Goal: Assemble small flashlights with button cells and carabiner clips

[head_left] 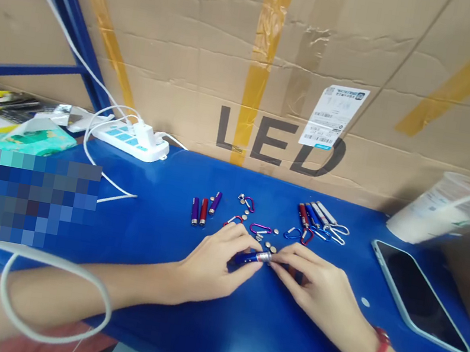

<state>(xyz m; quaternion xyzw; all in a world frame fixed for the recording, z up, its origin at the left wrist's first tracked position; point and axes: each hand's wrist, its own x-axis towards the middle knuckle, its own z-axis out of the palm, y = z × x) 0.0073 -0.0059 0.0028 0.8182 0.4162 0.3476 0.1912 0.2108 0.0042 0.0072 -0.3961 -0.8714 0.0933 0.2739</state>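
My left hand (pixel 216 260) is closed around a small blue mini flashlight (pixel 248 256), a slim metal tube with a silver end pointing right. At that silver end, the thumb and fingertips of my right hand (pixel 317 277) are pinched together; whether they hold a separate small part is hidden. Just beyond my fingers lie button cells (pixel 273 250), a purple carabiner clip (pixel 261 228) and a red one (pixel 234 221). Purple and red tubes (pixel 204 211) stand in a loose group to the left. Several tubes with carabiners attached (pixel 316 215) lie side by side on the right.
A phone (pixel 419 297) lies on the blue table (pixel 172 334) at right, near a tilted-looking plastic cup (pixel 425 208). A white power strip (pixel 133 140) with a looping cable is at back left, beside a green packet (pixel 40 137). A large cardboard box (pixel 180 71) stands behind.
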